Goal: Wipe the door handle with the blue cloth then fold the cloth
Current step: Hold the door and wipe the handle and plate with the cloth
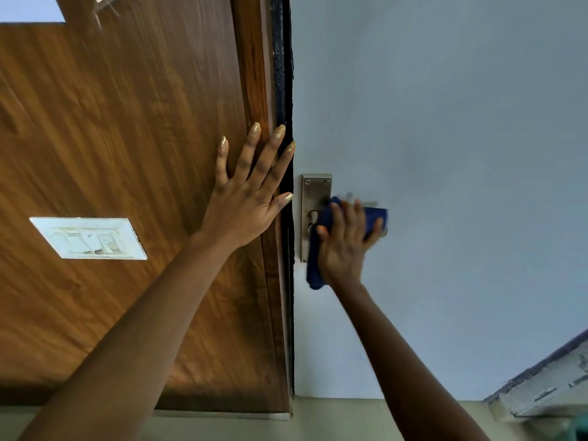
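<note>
Here two bare forearms reach up and away from the bottom edge toward a doorway. Nearest on the left, the left forearm crosses a brown wood-grain panel point(95, 138), passing just right of a white switch plate point(89, 238) set into that panel. Farther along, the left hand point(245, 198) lies flat against the wood at its right border, fingers spread and straight, grasping nothing; its fingertips point(254, 130) reach onto the darker wooden frame strip and toward the black gap point(284, 90) that separates the wood from the pale blue-grey door point(461, 138) on the right. On the right side, the right hand point(345, 246) is pressed over the blue cloth point(318, 249), its fingers curled around the cloth and clamping it against the door handle point(383, 232); the hand and cloth are blurred. The cloth is bunched over the lever, which it hides almost wholly, with only a bit of metal showing at its right end, and a tail of the cloth hangs down toward the near side, left of the wrist. Just left of the cloth and touching it stands the steel backplate point(313, 192), upright along the door's left edge, with two screws at its far end and a keyhole partly covered by the cloth. A pale, chipped ledge point(547, 386) shows at the near right corner.
</note>
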